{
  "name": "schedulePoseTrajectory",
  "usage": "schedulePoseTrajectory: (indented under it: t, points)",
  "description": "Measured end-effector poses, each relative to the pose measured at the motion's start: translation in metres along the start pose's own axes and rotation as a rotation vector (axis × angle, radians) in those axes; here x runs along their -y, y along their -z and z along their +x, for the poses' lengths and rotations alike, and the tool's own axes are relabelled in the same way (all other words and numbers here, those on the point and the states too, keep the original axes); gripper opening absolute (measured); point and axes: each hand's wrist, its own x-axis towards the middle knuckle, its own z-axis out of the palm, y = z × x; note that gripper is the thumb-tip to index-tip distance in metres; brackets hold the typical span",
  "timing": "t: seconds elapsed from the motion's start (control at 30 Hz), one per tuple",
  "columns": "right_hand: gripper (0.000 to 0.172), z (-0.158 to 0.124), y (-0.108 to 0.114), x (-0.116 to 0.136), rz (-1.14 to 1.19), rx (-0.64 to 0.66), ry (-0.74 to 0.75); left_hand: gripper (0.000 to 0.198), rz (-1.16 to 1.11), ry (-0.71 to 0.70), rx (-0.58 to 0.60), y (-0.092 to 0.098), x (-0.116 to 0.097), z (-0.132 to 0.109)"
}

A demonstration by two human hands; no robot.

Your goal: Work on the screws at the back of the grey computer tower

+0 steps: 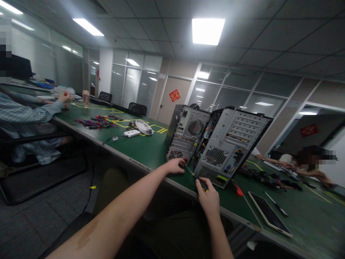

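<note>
Two computer cases stand side by side at the green table's front edge, their back panels toward me. My left hand (176, 166) is at the lower corner of the left case (184, 133), its fingers bent around something I cannot make out. In my right hand (207, 190) is a screwdriver (202, 183) with a black and yellow handle, closed in the fingers. Its thin shaft points up and left toward my left fingertips. Just above my right hand stands the larger right case (229, 144), slightly tilted in view.
A phone (269, 213), a slim tool (276, 204) and a red-ended object (238, 190) lie right. Black cables (266, 178) lie behind them. Left are coloured wires (97, 123), a white power strip (132, 133) and a white round part (144, 127). People sit at both sides.
</note>
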Motion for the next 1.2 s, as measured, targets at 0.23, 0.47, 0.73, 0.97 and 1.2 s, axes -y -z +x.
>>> schedulePoseTrajectory:
  t: [0.23, 0.47, 0.73, 0.97, 1.2]
  points:
    - [0.046, -0.0001, -0.0014, -0.0003, -0.057, 0.019, -0.035, 0.065, 0.006, 0.017, 0.016, 0.0007, -0.0042, -0.0019]
    - [0.047, 0.0001, -0.0025, -0.0004, -0.043, -0.001, -0.016, 0.066, 0.021, 0.033, 0.01, 0.0013, -0.0073, -0.004]
    - [0.045, -0.0002, -0.0025, 0.0013, -0.061, 0.013, -0.038, 0.064, 0.009, 0.028, 0.005, 0.0015, -0.0049, -0.0036]
    - [0.048, 0.0001, -0.0016, 0.0027, -0.096, 0.022, -0.051, 0.064, 0.017, 0.024, -0.004, 0.0018, -0.0079, -0.0065]
    - [0.045, 0.0, -0.0017, 0.0018, -0.041, -0.004, -0.036, 0.058, 0.043, 0.011, -0.02, 0.0025, -0.0083, -0.0067]
